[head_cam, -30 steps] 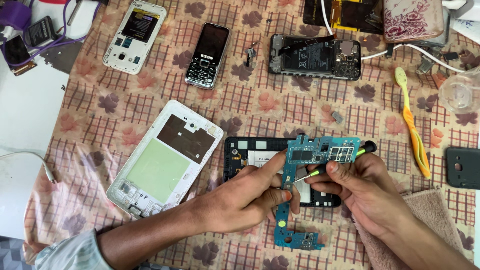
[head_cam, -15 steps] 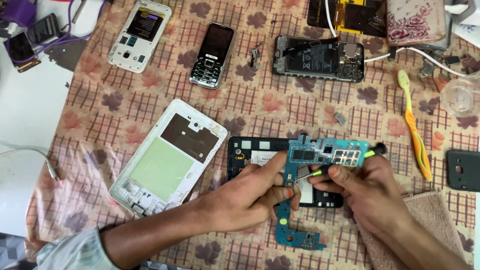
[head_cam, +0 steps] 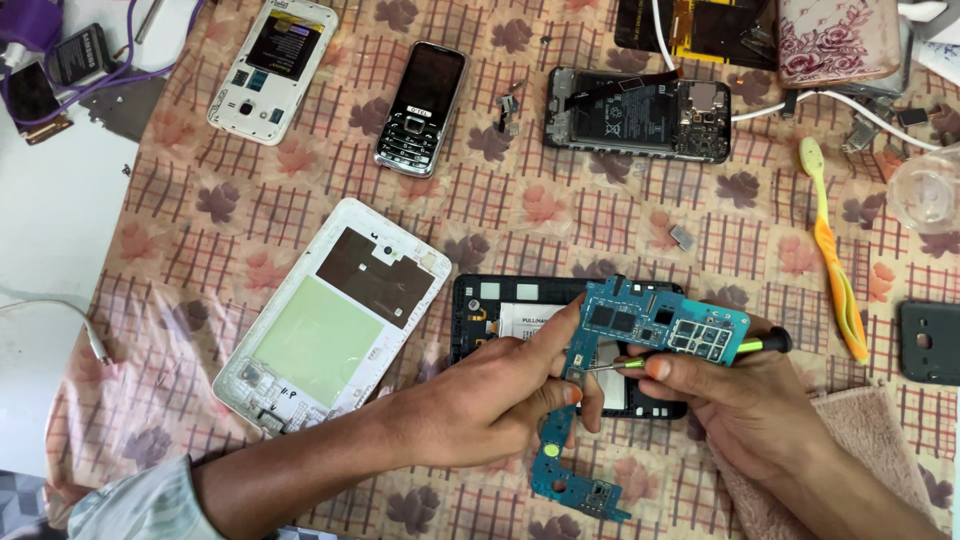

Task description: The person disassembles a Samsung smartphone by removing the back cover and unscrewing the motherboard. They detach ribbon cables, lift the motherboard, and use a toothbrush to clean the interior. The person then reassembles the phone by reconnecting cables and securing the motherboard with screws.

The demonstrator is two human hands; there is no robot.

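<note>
Circuit board, blue, L-shaped, was lifted clear of the black phone body and held just above it, tilted, long leg hanging down toward the person.

Left hand was closed on the board's left edge, thumb and fingers pinching it at about mid-height. Right hand was closed around a green-handled screwdriver, thin metal tip lying across to the board, touching or just short of it near the left fingertips; exact contact point too small to tell.

Progress, judged from layout: the phone body directly under both hands was already open, insides exposed with a white-labelled part showing, and the board was out of it. So the teardown looked well along; work on the board itself seemed in hand. No sign of anything going back together.

Around the hands:
- Left of the left hand, close: white rear frame with a pale green panel, face up.
- Beyond the hands, well apart: dark keypad phone, white phone with its back off, another opened black phone with a cable.
- Right of the right hand: orange-and-cream toothbrush; further right a small dark cover.
- Under the right wrist: pinkish towel.
- All on a floral checked cloth.
</note>
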